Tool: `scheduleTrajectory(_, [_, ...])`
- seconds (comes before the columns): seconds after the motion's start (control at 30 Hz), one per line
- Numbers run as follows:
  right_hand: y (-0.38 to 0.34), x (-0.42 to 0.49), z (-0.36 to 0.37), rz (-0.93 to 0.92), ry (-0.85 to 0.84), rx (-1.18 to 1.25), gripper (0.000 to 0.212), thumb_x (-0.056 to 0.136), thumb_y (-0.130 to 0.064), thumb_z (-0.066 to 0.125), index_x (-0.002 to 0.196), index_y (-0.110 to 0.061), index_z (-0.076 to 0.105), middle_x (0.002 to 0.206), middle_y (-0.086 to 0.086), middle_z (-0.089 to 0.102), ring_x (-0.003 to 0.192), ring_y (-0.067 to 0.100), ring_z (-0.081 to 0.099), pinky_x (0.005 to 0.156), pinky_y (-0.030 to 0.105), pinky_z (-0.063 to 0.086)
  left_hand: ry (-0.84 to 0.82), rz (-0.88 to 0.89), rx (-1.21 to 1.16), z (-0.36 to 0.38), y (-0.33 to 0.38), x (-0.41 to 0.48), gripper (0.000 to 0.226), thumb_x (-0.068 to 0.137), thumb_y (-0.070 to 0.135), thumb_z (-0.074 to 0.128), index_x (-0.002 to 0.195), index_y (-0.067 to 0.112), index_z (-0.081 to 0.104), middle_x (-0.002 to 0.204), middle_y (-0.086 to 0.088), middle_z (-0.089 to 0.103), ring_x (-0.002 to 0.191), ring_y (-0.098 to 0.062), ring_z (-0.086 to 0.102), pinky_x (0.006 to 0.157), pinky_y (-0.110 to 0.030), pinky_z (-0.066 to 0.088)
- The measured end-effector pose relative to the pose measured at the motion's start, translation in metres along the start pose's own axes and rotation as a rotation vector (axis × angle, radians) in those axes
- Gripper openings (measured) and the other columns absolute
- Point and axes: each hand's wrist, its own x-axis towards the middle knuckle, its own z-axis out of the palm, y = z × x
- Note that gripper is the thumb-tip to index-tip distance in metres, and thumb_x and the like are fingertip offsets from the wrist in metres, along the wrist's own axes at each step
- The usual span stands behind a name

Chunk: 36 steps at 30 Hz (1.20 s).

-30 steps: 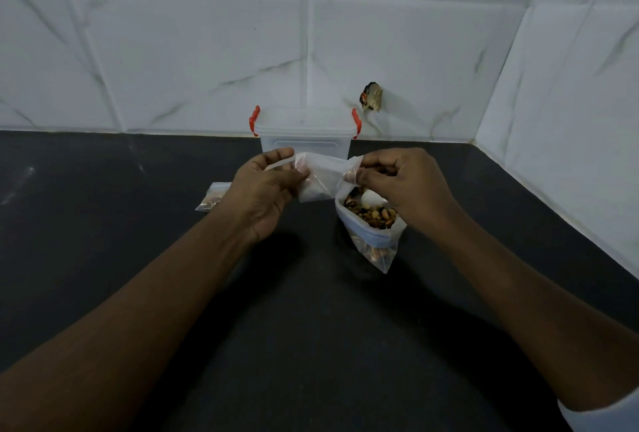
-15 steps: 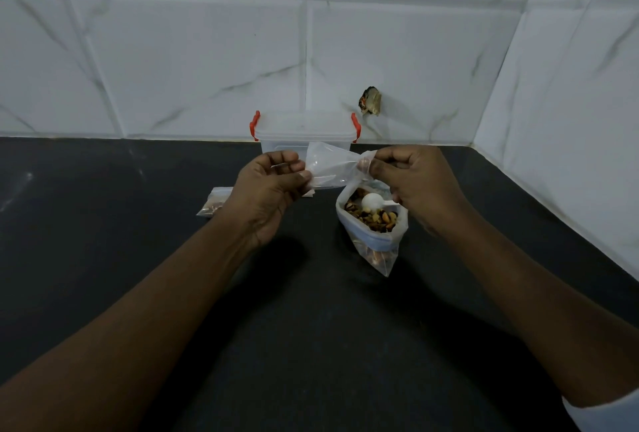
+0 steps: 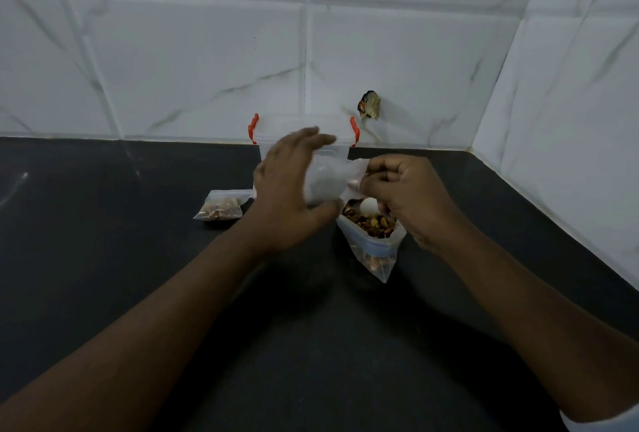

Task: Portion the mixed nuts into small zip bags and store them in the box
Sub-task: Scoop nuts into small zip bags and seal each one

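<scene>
Motion blur smears the left hand (image 3: 294, 189), which is spread round the left side of an empty small zip bag (image 3: 326, 181). Its fingers reach over the top and its thumb lies beneath, but whether it actually grips the plastic cannot be told. The right hand (image 3: 404, 193) is curled, and its fingertips pinch the bag's right edge. The bag is held up above the black countertop (image 3: 138, 259), in front of the clear box (image 3: 304, 131) with red latches. The box stands against the tiled wall (image 3: 190, 51), and the left hand and the bag cover its lower front.

Just below the right hand stands the open large bag of mixed nuts (image 3: 375, 241). A white round object (image 3: 369, 206) rests on the nuts, partly hidden by the knuckles, and what it is stays unclear. To the left, apart from the hands, a filled zip bag (image 3: 221, 208) lies flat on the countertop, its right end behind the left wrist. A dark scrap (image 3: 369, 105) sticks to the wall above the box, too small to identify. A white sleeve (image 3: 601, 421) is cut off at the lower right corner.
</scene>
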Motion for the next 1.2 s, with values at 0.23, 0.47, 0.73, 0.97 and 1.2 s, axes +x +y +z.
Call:
scheduleTrajectory(0.23, [0.000, -0.006, 0.016, -0.182, -0.013, -0.069, 0.008, 0.093, -0.012, 0.075, 0.097, -0.017, 0.080, 0.077, -0.003, 0.076, 0.061, 0.004, 0.064, 0.065, 0.025, 0.053, -0.033, 0.050, 0.301, 0.014, 0.006, 0.007, 0.059, 0.087, 0.047, 0.070, 0.139, 0.031, 0.049, 0.141, 0.009, 0.054, 0.145, -0.022, 0.033, 0.120, -0.061, 0.001])
scheduleTrajectory(0.47, [0.001, -0.005, 0.016, -0.320, -0.165, -0.297, 0.018, 0.095, -0.019, 0.074, 0.112, -0.016, 0.079, 0.101, -0.008, 0.078, 0.092, 0.003, 0.072, 0.085, 0.023, 0.057, -0.045, -0.007, 0.280, 0.010, 0.000, 0.005, 0.044, 0.085, 0.043, 0.070, 0.125, 0.030, 0.057, 0.121, 0.012, 0.062, 0.126, -0.017, 0.051, 0.119, -0.064, 0.008])
scheduleTrajectory(0.73, [-0.001, -0.008, 0.018, -0.479, -0.068, -0.377, 0.013, 0.089, -0.016, 0.081, 0.101, -0.017, 0.082, 0.090, -0.011, 0.077, 0.082, 0.004, 0.071, 0.075, 0.016, 0.052, -0.031, -0.091, 0.249, 0.010, -0.002, 0.007, 0.025, 0.089, 0.037, 0.071, 0.100, 0.036, 0.048, 0.098, 0.017, 0.057, 0.108, -0.014, 0.059, 0.118, -0.059, 0.016])
scheduleTrajectory(0.97, [0.002, -0.006, 0.020, -0.584, -0.107, -0.439, 0.015, 0.092, -0.012, 0.076, 0.107, -0.013, 0.080, 0.098, -0.002, 0.078, 0.090, 0.004, 0.070, 0.081, 0.020, 0.055, -0.020, 0.001, 0.185, 0.012, 0.000, 0.004, 0.046, 0.081, 0.053, 0.065, 0.120, 0.032, 0.057, 0.116, 0.016, 0.064, 0.118, -0.011, 0.056, 0.119, -0.059, 0.011])
scheduleTrajectory(1.2, [-0.004, -0.005, 0.014, -0.552, -0.061, -0.388, 0.024, 0.101, -0.024, 0.063, 0.099, -0.008, 0.080, 0.085, 0.009, 0.076, 0.076, 0.018, 0.070, 0.067, 0.033, 0.054, -0.025, -0.071, 0.151, 0.012, -0.003, 0.004, 0.039, 0.084, 0.049, 0.073, 0.114, 0.035, 0.054, 0.107, 0.018, 0.063, 0.112, -0.011, 0.060, 0.120, -0.059, 0.013])
